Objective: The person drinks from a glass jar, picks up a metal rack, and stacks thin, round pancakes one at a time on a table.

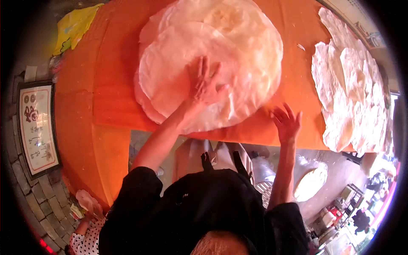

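Large, thin, pale round sheets (170,55) lie stacked on the orange-covered table (76,97), with wavy, uneven edges. My left hand (206,85) rests with spread fingers on the lower middle of the top sheet, or just above it. To the right, beyond the stack's lower right edge, my right hand (287,123) hovers near the table's front edge, fingers apart and nothing in them. More pale, crinkled sheets (352,89) lie overlapping at the table's right end.
At the far left, a framed sign (39,127) stands by grey paving. Yellow printed plastic (76,27) lies at the upper left. Another person's hand (85,223), with a dotted sleeve, holds a pale piece at the lower left. Plastic-wrapped round items (312,180) sit below the table's right side.
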Motion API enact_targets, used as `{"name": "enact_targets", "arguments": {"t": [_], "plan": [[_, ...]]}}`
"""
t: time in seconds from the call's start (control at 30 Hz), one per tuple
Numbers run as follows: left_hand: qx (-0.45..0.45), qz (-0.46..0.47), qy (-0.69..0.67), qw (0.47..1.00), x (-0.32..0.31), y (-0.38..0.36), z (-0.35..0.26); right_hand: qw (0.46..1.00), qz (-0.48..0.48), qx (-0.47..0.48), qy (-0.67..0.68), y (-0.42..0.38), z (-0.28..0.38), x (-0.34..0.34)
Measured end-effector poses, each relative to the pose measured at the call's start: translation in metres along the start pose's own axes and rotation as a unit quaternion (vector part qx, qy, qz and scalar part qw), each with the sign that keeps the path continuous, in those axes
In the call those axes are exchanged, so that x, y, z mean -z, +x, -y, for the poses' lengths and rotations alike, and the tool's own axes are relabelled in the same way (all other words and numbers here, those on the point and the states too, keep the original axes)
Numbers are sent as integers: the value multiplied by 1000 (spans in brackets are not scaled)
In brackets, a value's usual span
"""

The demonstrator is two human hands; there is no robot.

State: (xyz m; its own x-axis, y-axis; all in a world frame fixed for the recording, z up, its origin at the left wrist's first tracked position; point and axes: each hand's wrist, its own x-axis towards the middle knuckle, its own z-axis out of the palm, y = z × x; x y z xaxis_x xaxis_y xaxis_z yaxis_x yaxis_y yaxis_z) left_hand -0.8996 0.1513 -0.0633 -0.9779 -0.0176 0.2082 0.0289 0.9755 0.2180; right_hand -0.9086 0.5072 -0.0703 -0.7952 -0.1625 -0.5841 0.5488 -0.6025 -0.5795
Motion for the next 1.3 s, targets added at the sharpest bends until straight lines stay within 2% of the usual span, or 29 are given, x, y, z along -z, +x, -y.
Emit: {"name": "enact_targets", "arguments": {"t": [0.03,0.13,0.17,0.2,0.27,0.3,0.33,0.37,0.4,0.47,0.57,0.67,0.8,0.93,0.97,1.07,1.1,1.13,1.2,1.3], "plan": [[-5,-7,4,1000,-1,-4,-1,1000,3,23,-17,-19,9,25],[12,14,-4,1000,3,2,-6,979,-145,92,-114,-62,13,76],[18,28,6,999,16,5,-17,981,-107,107,-119,-75,8,101],[-2,25,50,998,13,6,-23,974,-126,110,-152,-87,2,102],[-106,-24,-1,994,-6,13,-31,941,-139,153,-266,-108,-21,108],[-109,-30,-35,993,-8,17,-45,954,-124,125,-244,-116,-28,106],[-114,41,65,990,10,18,-66,947,-141,75,-277,-119,-36,103],[-77,51,127,988,-2,11,-69,956,-119,71,-257,-122,-42,94],[-94,-12,151,984,-19,9,-59,948,-106,105,-281,-126,-49,94],[-96,-3,121,988,-20,7,-52,932,-123,130,-314,-141,-45,84],[-98,-23,127,987,-29,6,-50,926,-207,168,-269,-151,-29,110],[-93,-15,128,987,-28,6,-51,911,-286,232,-186,-164,20,131],[-89,11,94,992,-28,8,-44,880,-356,286,-127,-146,100,206],[-96,-5,-1,995,-27,18,-53,836,-415,315,-174,-114,172,271],[-104,-31,27,994,-9,19,-86,824,-426,319,-196,-104,186,284],[-137,-18,-111,984,-15,21,-159,827,-443,284,-198,-73,224,312],[-170,-38,-106,979,-19,20,-194,859,-417,247,-167,-64,233,321],[-172,-31,-167,970,-26,20,-227,888,-388,208,-136,-53,240,329],[-166,0,-220,961,-44,20,-290,914,-339,184,-127,-54,248,317],[-164,38,-270,948,-68,21,-374,918,-284,168,-220,-55,258,304]]}}
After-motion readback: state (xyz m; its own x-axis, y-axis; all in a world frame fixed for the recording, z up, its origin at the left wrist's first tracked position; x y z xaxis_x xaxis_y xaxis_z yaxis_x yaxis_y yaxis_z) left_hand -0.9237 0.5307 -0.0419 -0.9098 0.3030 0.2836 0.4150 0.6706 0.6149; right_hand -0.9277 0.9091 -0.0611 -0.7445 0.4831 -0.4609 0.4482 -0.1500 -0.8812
